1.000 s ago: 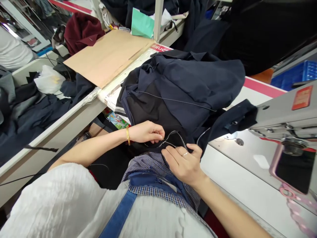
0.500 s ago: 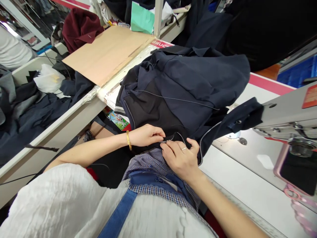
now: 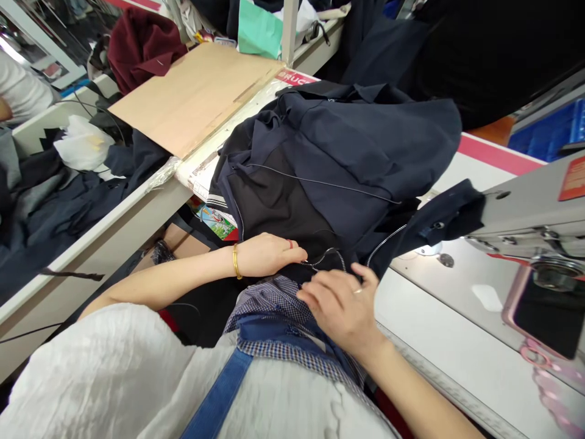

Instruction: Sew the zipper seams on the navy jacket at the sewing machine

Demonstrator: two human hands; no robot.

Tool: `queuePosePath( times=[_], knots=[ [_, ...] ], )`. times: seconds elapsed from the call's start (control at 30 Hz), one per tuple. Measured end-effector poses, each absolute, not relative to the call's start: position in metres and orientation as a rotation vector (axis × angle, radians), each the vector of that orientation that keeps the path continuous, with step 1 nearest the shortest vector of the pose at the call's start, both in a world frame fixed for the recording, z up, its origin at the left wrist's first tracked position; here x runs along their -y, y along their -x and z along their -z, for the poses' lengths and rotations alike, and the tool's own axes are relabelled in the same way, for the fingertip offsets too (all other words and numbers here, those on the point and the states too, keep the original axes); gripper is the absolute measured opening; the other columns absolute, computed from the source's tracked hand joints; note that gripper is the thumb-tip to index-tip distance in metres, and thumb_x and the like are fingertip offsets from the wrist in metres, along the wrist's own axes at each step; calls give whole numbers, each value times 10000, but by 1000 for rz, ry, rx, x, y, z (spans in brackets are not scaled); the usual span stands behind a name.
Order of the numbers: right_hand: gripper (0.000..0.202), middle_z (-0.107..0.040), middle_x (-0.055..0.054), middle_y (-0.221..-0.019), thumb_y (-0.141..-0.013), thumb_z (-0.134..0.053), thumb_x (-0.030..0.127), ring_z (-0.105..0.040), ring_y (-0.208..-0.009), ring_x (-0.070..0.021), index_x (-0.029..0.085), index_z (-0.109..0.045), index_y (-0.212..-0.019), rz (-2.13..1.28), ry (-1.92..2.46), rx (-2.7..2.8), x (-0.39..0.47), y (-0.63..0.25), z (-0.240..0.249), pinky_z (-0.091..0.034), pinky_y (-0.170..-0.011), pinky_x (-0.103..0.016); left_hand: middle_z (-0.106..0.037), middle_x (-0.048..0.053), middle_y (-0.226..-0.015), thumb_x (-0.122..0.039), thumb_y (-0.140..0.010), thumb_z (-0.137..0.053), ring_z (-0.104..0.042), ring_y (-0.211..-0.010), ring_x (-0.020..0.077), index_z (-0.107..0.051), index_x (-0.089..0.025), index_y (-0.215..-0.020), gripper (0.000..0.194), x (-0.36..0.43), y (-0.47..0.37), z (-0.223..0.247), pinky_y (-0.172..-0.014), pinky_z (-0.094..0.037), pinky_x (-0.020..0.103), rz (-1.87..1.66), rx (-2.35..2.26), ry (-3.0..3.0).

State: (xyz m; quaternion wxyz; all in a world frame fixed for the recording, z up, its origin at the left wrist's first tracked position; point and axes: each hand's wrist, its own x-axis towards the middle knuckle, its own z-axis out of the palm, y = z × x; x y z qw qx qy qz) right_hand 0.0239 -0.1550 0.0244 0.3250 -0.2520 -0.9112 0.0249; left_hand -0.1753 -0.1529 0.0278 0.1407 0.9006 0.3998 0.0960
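A dark navy jacket (image 3: pixel 356 143) with a black lining lies heaped over the sewing table, its near edge at my lap. My left hand (image 3: pixel 274 253), wearing a gold bracelet, is closed in a pinch on the jacket's metal-toothed zipper (image 3: pixel 325 255) at that edge. Just right of it hovers my right hand (image 3: pixel 340 305), palm down and slightly blurred. Its fingers are bent and loosely apart, little finger raised, with nothing visible in them. Another stretch of zipper runs up the jacket's right side toward the sewing machine (image 3: pixel 539 207). A thin cord (image 3: pixel 320 180) lies across the jacket.
At the right, a pink-edged phone (image 3: pixel 543 311) leans by the machine head. A tan board (image 3: pixel 196 97) lies at the back left, beside maroon cloth (image 3: pixel 144 49). Dark fabric pieces (image 3: pixel 77 213) fill a trough on the left. Another person's white sleeve (image 3: pixel 22 88) shows at the far left.
My right hand has come off the zipper and drawn back slightly down and right. My left hand keeps its pinch, a little farther right, and more zipper shows between the hands.
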Motion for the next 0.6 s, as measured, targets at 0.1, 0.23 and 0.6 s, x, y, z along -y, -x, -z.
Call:
queuePosePath(
  times=[0.1, 0.23, 0.6],
  knots=[
    [207, -622, -72, -931, -823, -556, 309, -540, -867, -174, 149, -540, -954, -75, 773, 2447, 146, -25, -36, -244, -934, -434, -621, 68, -827, -192, -903, -282, -566, -682, 160, -540, -156, -947, 264, 163, 178, -36, -556, -397, 237, -302, -1031, -2746],
    [53, -613, 4, -716, -840, -515, 182, -513, -657, -107, 153, -560, -840, -83, 616, 2598, 146, -28, -32, -291, -877, -376, -629, 46, -813, -243, -916, -305, -570, -722, 115, -554, -147, -916, 268, 172, 182, -36, -662, -429, 200, -441, -1081, -2305],
    [164, -398, 38, -487, -815, -526, 129, -341, -502, -109, 168, -510, -657, 84, 422, 2582, 152, -31, -35, -237, -525, -280, -599, 84, -857, -183, -893, -352, -524, -777, 129, -594, -118, -944, 256, 174, 180, -36, -726, -439, 208, -445, -952, -2312]
  ],
)
